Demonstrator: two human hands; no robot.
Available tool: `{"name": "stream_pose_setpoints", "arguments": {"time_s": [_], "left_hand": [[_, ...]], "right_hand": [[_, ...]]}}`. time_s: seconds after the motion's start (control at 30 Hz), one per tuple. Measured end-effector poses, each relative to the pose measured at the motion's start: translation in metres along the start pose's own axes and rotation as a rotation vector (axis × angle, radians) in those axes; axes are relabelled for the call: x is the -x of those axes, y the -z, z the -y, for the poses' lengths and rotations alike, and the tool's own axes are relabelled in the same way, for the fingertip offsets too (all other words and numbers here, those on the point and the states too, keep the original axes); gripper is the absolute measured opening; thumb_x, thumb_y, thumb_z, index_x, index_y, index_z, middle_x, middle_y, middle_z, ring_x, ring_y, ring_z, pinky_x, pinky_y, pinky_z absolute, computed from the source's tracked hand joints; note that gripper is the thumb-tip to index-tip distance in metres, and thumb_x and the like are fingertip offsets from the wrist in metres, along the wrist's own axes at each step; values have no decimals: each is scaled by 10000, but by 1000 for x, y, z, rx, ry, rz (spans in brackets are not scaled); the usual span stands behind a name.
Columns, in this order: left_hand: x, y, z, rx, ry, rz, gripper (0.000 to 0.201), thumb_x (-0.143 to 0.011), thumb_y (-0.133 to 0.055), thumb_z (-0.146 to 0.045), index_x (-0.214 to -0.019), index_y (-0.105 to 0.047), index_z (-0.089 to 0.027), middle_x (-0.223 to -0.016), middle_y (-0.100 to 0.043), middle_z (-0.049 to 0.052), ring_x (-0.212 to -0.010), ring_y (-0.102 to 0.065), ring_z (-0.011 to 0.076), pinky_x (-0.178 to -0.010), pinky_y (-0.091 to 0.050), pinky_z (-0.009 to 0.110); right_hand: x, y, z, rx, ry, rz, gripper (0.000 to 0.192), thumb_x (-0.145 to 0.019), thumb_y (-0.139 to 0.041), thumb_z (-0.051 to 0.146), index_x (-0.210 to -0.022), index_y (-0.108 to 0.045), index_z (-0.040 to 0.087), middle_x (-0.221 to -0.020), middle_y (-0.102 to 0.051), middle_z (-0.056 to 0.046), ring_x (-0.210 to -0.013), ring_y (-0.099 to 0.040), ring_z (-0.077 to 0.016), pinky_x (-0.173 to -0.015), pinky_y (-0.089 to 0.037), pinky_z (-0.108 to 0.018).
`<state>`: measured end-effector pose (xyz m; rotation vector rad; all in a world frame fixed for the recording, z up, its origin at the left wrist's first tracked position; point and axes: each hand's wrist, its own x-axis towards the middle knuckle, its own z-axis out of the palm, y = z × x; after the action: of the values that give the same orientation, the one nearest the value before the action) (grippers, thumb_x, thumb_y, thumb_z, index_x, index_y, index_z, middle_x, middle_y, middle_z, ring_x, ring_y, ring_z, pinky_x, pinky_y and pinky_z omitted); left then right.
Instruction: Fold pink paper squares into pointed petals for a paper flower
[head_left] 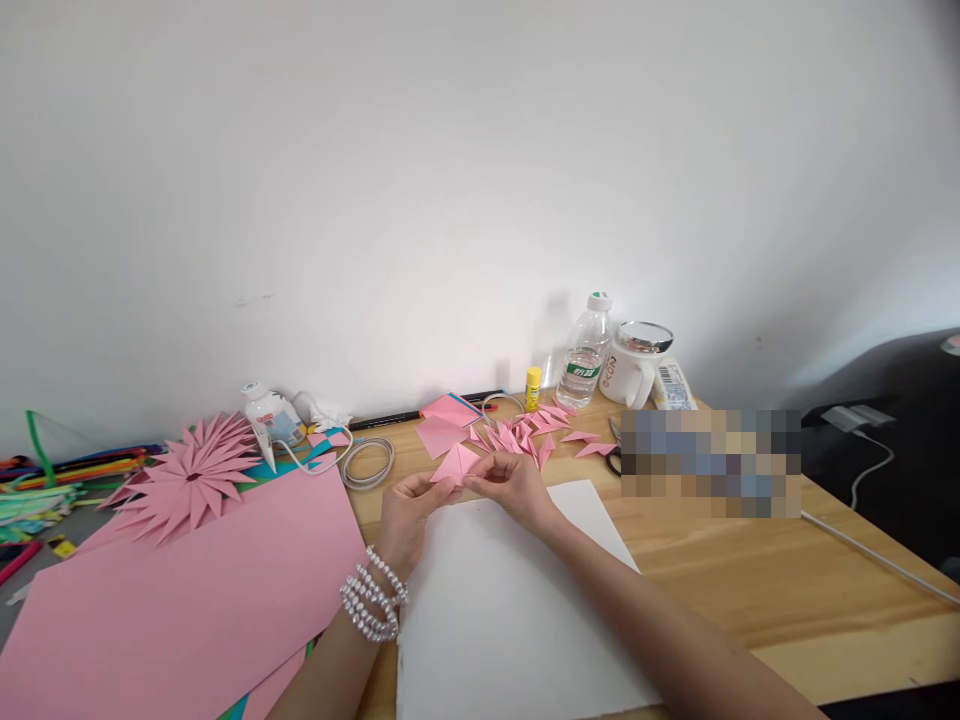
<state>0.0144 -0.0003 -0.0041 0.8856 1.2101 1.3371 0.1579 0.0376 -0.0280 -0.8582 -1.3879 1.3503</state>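
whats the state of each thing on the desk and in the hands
left hand: pinching the small pink paper
right hand: pinching it too
small pink paper: folded, creased
loose pink pieces: folded, strewn
pink spiky rosette: assembled, spread open
large pink sheet: flat
glue stick: capped, upright
water bottle: capped, upright
mug: upright, lid unclear
white bottle: capped
cable: coiled
scissors: mostly hidden, open or shut unclear

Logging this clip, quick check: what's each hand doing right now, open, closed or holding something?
Left hand: closed, pinching a small, pointed, folded pink paper piece.
Right hand: closed, pinching the same piece from its right side.
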Motion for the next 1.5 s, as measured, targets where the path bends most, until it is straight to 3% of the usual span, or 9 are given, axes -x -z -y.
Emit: {"name": "stream_pose_setpoints", "arguments": {"time_s": [0.23, 0.63, 0.87, 1.2, 1.4, 1.5], "left_hand": [[0, 0, 2, -4, 50, 75, 234, -596, -692, -288, -711, -683, -85, -723, -688, 112, -679, -630, 193, -716, -501, 330], [-1, -1, 4, 83, 65, 39, 187, -568, -712, -272, -610, -672, -94, -638, -678, 80, -631, -626, 171, -712, -505, 317], [-1, -1, 5, 28, 55, 23, 175, -544, -728, -252, -581, -664, -93, -648, -683, 80, -632, -630, 180, -712, -517, 327], [0, -1, 8, -59, 1, -7, 193, -538, -734, -240, -622, -668, -79, -635, -680, 80, -621, -639, 189, -686, -534, 326], [0, -2, 7, -17, -9, 26, 376, -545, -733, -230, -883, -649, -87, -824, -691, 100, -705, -645, 211, -700, -533, 341], [0, 0, 7, -21, -15, 43, 323, -560, -723, -250, -819, -654, -70, -770, -695, 101, -690, -646, 212, -708, -531, 350]], "right_hand": [[2, -2, 4, -33, -12, 21, 267, -545, -700, 346, -656, -567, 142, -578, -559, 11, -509, -515, -96, -503, -444, -233], [2, -3, 12, -63, -61, 15, 325, -497, -719, 350, -701, -555, 156, -495, -458, 67, -430, -415, -56, -436, -381, -205], [1, -3, 11, -138, -48, 49, 315, -500, -726, 281, -720, -531, 166, -504, -460, 82, -441, -434, -55, -464, -397, -202], [1, -3, 5, -62, -82, 34, 263, -530, -704, 273, -722, -588, 135, -559, -526, 37, -501, -496, -78, -539, -444, -239], [1, -2, 5, 28, -86, 26, 269, -537, -686, 298, -730, -641, 116, -559, -537, 23, -498, -484, -79, -521, -448, -242], [1, -2, 5, 28, -105, 29, 265, -541, -683, 283, -742, -649, 113, -516, -507, 37, -483, -473, -75, -513, -435, -235]]}}
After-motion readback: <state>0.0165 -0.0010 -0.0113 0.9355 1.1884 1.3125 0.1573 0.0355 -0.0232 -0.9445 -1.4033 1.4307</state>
